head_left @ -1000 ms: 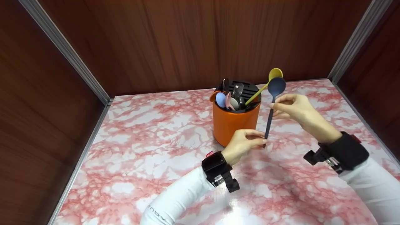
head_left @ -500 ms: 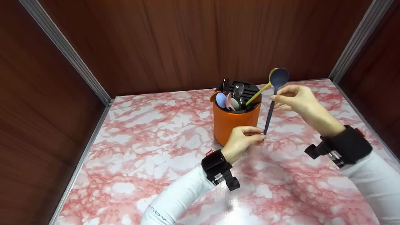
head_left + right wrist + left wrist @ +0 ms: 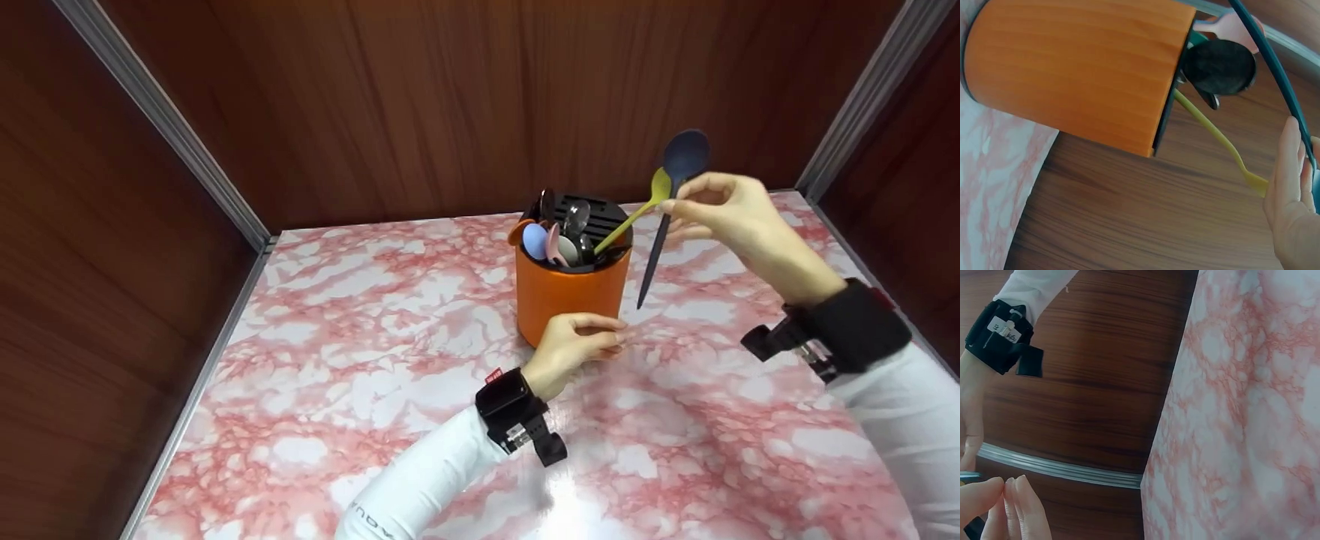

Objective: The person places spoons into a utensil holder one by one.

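Note:
My right hand (image 3: 739,217) pinches a dark blue long-handled spoon (image 3: 685,154) near the neck. The bowl points up, and the handle slants down to a free tip right of the orange utensil holder (image 3: 568,296). In the right wrist view the handle (image 3: 1278,73) crosses above the holder's mouth. Low in front of the holder, my left hand (image 3: 570,349) has nothing in it. Its thumb and fingertips (image 3: 1021,486) come close together in the left wrist view. A yellow spoon (image 3: 658,187) leans out of the holder, just behind the blue spoon.
Blue (image 3: 535,241), pink, orange, grey and dark utensils stand in the holder, whose black top (image 3: 604,214) has slots. The marbled table (image 3: 360,360) is enclosed by wood-grain panels (image 3: 420,112) with metal corner strips (image 3: 150,97).
The left hand has let go of the handle's lower end and dropped a little. The right hand has lifted the blue spoon up and slightly right.

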The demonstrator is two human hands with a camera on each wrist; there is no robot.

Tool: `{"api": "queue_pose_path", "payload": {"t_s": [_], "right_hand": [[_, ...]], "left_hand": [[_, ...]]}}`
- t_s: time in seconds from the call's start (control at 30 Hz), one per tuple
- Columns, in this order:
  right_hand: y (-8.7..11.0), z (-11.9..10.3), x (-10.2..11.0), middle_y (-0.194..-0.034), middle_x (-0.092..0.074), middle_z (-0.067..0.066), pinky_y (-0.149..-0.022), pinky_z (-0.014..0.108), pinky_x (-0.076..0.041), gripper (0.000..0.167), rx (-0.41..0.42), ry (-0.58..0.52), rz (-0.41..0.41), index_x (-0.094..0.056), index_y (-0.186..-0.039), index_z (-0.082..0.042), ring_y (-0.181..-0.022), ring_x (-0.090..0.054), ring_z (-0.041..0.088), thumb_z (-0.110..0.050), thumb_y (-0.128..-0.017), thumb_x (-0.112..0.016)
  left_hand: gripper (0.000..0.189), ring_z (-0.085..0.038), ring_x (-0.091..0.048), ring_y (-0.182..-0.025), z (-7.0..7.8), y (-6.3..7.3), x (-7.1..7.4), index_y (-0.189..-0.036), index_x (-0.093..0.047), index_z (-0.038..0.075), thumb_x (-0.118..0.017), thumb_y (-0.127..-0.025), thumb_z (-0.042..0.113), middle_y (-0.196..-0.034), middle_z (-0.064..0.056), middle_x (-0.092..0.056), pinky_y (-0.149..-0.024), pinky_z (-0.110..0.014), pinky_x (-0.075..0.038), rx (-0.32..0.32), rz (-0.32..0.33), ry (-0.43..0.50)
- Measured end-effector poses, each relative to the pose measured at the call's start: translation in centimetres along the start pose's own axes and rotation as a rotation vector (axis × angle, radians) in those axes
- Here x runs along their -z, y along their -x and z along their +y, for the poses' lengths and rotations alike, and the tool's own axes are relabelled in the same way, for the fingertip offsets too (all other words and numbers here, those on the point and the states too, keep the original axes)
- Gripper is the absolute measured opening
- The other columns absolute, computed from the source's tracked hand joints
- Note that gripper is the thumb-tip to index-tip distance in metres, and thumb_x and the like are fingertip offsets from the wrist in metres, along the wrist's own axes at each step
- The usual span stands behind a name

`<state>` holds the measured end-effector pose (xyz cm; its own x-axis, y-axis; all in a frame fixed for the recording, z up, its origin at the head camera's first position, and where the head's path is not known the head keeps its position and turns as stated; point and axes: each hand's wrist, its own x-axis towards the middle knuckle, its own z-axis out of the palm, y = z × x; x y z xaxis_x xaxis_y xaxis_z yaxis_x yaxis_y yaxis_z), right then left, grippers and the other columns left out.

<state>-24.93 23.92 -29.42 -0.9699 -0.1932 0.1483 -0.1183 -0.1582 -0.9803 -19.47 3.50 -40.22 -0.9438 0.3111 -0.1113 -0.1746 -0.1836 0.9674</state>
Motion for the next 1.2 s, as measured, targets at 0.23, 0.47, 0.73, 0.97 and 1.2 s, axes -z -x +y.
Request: {"api": "queue_pose_path", "payload": {"t_s": [0.23,0.47,0.73,0.97,1.2], "right_hand": [[-0.8,-1.6,-0.1,-0.083,-0.068,0.014,-0.065,0.029,-0.061,0.006,0.035,-0.076,0.017,-0.064,-0.087,0.004,-0.066,-0.068,0.02,0.006,-0.086,-0.069],[-2.1,-3.1,-0.6,-0.08,-0.066,0.016,-0.065,0.032,-0.061,0.011,0.087,-0.138,0.069,-0.062,-0.084,0.007,-0.064,-0.067,0.022,0.006,-0.082,-0.073],[-3.7,-3.2,-1.3,-0.08,-0.065,0.016,-0.063,0.029,-0.061,0.015,0.13,-0.152,0.117,-0.061,-0.085,0.007,-0.064,-0.064,0.021,0.006,-0.08,-0.075],[-4.5,-2.5,-2.1,-0.085,-0.064,0.016,-0.064,0.027,-0.061,0.017,0.156,-0.091,0.116,-0.061,-0.087,0.005,-0.068,-0.064,0.022,0.002,-0.08,-0.076],[-4.9,-2.3,-2.6,-0.081,-0.065,0.015,-0.063,0.026,-0.06,0.014,0.198,-0.069,0.103,-0.062,-0.085,0.005,-0.065,-0.065,0.021,0.004,-0.08,-0.075]], "left_hand": [[0.021,-0.012,-0.063,-0.064,-0.6,0.4,0.7,-0.106,-0.066,-0.016,-0.065,-0.086,-0.011,-0.093,-0.021,-0.071,-0.076,-0.035,-0.06,0.028,0.037,-0.012],[0.02,-0.013,-0.062,-0.063,-1.3,0.6,1.5,-0.106,-0.066,-0.015,-0.064,-0.087,-0.009,-0.09,-0.013,-0.07,-0.077,-0.037,-0.06,0.04,0.045,0.011],[0.019,-0.014,-0.062,-0.065,-2.0,0.6,2.0,-0.106,-0.065,-0.017,-0.063,-0.087,-0.01,-0.09,-0.014,-0.07,-0.081,-0.039,-0.059,0.037,0.042,0.025],[0.019,-0.014,-0.063,-0.066,-2.4,0.8,2.1,-0.105,-0.065,-0.018,-0.062,-0.087,-0.011,-0.09,-0.016,-0.07,-0.079,-0.037,-0.06,0.045,0.056,0.033],[0.02,-0.012,-0.063,-0.065,-2.6,0.8,2.4,-0.106,-0.064,-0.019,-0.061,-0.087,-0.012,-0.091,-0.018,-0.07,-0.075,-0.032,-0.06,0.046,0.06,0.046]]}}
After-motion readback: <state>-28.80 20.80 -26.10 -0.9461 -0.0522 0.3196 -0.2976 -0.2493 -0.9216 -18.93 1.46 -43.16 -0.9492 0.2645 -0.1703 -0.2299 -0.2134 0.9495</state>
